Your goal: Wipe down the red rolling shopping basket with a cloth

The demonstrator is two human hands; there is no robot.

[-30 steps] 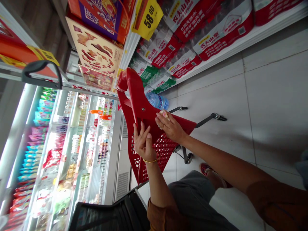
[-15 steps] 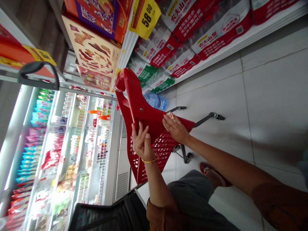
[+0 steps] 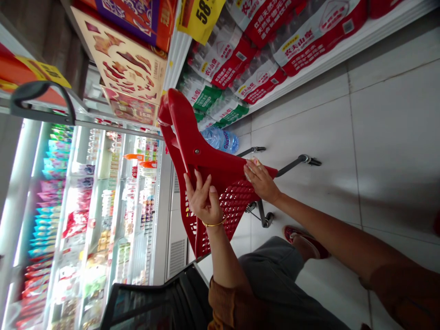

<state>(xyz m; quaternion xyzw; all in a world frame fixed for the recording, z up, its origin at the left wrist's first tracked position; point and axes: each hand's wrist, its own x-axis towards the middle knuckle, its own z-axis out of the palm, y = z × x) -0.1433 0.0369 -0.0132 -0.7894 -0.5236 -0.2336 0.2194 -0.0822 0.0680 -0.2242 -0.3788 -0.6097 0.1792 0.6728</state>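
Note:
A red plastic rolling basket (image 3: pixel 202 158) with a lattice side stands tilted in front of me. My right hand (image 3: pixel 263 181) lies with its fingers pressed together against the basket's smooth panel near its wheeled end. Beneath those fingers is a small crumpled cloth (image 3: pixel 256 162), pale with pink patches and mostly covered. My left hand (image 3: pixel 204 199), with a gold bangle at the wrist, has its fingers spread beside the basket's inner edge. Nothing shows in it, and whether its fingertips touch the plastic is hard to see.
Packs of bottled water (image 3: pixel 247 82) line the low shelf, and a large blue bottle (image 3: pixel 220 140) is behind the basket. Gift boxes (image 3: pixel 125 64) sit higher up. A long grey handle (image 3: pixel 44 101) reaches left. Chilled shelves (image 3: pixel 103 206) are at left, a black crate (image 3: pixel 161 298) below.
My right hand has slid rightward along the red panel towards its wheeled end, with the cloth under it. My left hand has shifted slightly left and up, fingers still spread.

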